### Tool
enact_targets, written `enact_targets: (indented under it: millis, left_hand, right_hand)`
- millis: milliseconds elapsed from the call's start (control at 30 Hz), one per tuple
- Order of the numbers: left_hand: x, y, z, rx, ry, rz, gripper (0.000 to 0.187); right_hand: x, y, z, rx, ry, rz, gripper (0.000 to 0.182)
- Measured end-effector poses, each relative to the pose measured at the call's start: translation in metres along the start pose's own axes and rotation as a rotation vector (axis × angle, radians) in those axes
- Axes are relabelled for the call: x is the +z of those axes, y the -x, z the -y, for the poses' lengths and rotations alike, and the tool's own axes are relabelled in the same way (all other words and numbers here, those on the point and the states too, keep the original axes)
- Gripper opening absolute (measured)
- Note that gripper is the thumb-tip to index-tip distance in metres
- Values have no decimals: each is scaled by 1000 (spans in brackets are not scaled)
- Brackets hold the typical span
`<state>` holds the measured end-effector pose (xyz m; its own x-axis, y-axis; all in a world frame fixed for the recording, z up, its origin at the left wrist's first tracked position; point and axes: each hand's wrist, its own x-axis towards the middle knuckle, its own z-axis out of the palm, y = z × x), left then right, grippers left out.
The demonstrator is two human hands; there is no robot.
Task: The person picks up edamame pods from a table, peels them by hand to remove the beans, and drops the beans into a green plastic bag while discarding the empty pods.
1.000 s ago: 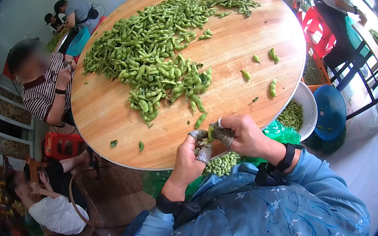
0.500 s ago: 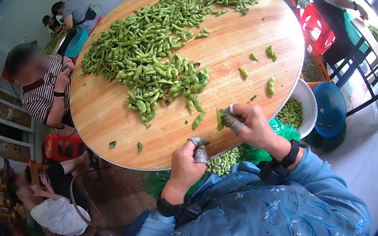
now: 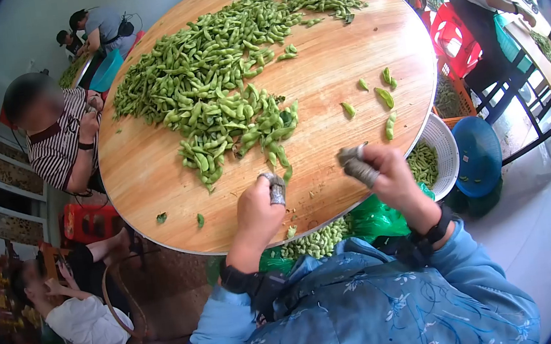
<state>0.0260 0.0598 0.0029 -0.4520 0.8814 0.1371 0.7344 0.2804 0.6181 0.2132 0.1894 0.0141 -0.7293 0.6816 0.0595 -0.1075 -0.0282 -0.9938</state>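
My left hand (image 3: 259,208) is at the near edge of the round wooden table (image 3: 225,209), its wrapped thumb and finger closed at the end of a green soybean pod (image 3: 287,172). My right hand (image 3: 386,173) hovers over the table to the right, slightly blurred. Its grey-wrapped finger and thumb are close together, with no pod visible in them. A large heap of soybean pods (image 3: 209,77) spreads across the far left of the tabletop. Several separate pods, including a flat-looking pod (image 3: 384,97), lie at the right.
Shelled beans (image 3: 318,241) and a green plastic bag (image 3: 380,214) are below the table edge. A white basket (image 3: 449,157) of pods and a blue basin (image 3: 479,157) stand at right. A person in stripes (image 3: 62,140) sits at left; other people are around the room.
My right hand has let go of a pod, now among the separate ones at right. My left hand has moved forward to a pod near the heap. The view has shifted slightly.
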Motion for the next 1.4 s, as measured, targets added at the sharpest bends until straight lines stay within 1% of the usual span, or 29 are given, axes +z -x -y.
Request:
enact_targets:
  millis: [33,100,133,167,233,367,500,567,600,733,833,867,900,933,1000,1033,1067,1100,1133,1200,1233,1300,1333,1367,1400]
  left_hand:
    - [-2,3,-1,1,-3,1,8]
    - [-8,14,-8,-220,907,162,13]
    - [-15,19,-17,-286,1021,195,14]
    - [-19,22,-22,-292,1021,189,14]
    - [-24,26,-25,-306,1148,276,7]
    - [-25,29,-26,-290,1148,309,3]
    - [-20,29,-23,-253,1079,337,2]
    - [-19,29,-27,-185,988,281,5]
    - [-18,30,-28,-170,973,265,6]
    - [-20,32,-28,-157,940,300,6]
    - [-20,32,-31,-168,967,300,7]
    - [-19,33,-31,-210,1028,300,7]
    - [-20,35,-31,-258,1087,298,7]
    - [-18,36,-30,-264,1085,291,7]
    - [-14,37,-24,-389,1202,268,8]
    - [-14,37,-25,-388,1200,265,8]
    - [-14,37,-25,-220,839,205,9]
    - [-13,38,-25,-60,476,141,12]
    - [-12,39,-26,-65,474,137,12]
    - [-8,40,-28,167,66,-24,11]
    - [-7,40,-28,283,-139,-104,12]
    - [-8,39,-29,309,-140,-141,9]
    - [-10,39,-31,85,346,4,7]
    - [-11,40,-32,-152,827,155,6]
    - [-17,41,-25,-310,1155,307,10]
  right_hand:
    - [8,0,0,44,-8,85,22]
    - [25,-2,1,144,-127,206,24]
    - [32,-3,0,169,-159,258,23]
    - [35,-3,1,172,-160,264,23]
    - [40,-3,7,254,-269,426,22]
    - [39,0,13,332,-330,425,23]
    - [34,1,11,346,-304,421,22]
    - [33,2,16,307,-276,462,21]
    - [34,3,17,319,-251,450,20]
    - [39,3,16,349,-289,448,19]
    - [42,3,6,302,-311,435,18]
    - [43,3,7,303,-312,438,18]
    - [45,4,7,314,-295,399,18]
    - [47,4,8,325,-276,360,17]
    - [49,3,1,358,-289,335,17]
    - [49,2,-1,384,-298,300,16]
    - [50,3,3,369,-305,255,16]
    - [49,2,3,368,-305,260,16]
    - [47,1,2,386,-320,267,16]
    - [48,1,0,405,-334,281,15]
    - [48,0,0,376,-326,299,15]
    - [48,1,-1,318,-311,326,14]
    - [47,1,-2,316,-308,322,14]
    - [45,1,-5,241,-336,382,15]
    - [44,2,-7,167,-365,442,16]
